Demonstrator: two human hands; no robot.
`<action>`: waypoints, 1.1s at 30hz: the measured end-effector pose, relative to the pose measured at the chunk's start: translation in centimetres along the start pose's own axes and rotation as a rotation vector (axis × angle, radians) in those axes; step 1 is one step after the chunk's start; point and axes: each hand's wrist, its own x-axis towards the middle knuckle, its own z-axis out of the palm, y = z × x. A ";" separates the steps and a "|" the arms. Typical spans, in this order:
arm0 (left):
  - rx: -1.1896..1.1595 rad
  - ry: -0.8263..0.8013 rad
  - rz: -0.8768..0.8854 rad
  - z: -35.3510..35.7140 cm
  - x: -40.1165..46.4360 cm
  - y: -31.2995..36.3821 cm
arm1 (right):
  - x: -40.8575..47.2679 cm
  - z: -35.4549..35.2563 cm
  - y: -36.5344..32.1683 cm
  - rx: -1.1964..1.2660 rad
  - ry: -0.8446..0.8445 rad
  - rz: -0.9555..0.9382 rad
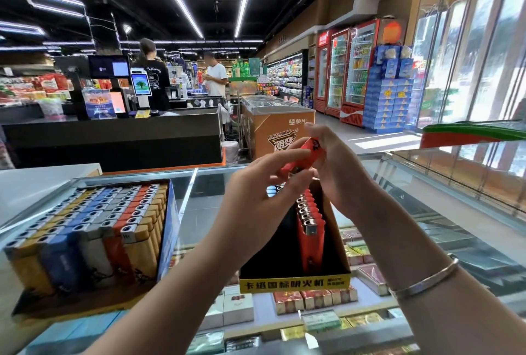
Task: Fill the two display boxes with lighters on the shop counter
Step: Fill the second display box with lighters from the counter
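Lighters (301,155), red ones, pinched between both hands (296,172) above the half-empty black display box (294,280) on the counter (444,229). Light, stiff, slick plastic, so probably best held by the flat sides.

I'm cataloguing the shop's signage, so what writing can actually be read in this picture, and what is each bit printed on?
"卡塔国标明火机": yellow front strip of the black display box; the third and fifth characters are unsure, and the small print beside it is blurred.
"蒙牛": side of the orange chest freezer.
"随变": same freezer, lower logo; the line above it is unreadable.
Cooler signs, counter screens, cigarette packs: too small or blurred.
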 end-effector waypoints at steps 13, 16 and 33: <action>-0.344 -0.060 -0.141 -2.7 1.1 0.2 | 0.8 -1.6 1.4 -0.353 0.132 0.063; -0.063 -0.320 -0.078 -2.1 0.4 0.1 | 1.0 -1.6 2.0 -0.375 0.109 0.102; 0.560 -0.397 0.324 -0.3 -0.4 1.6 | 1.4 -1.0 3.2 -0.534 -0.010 0.034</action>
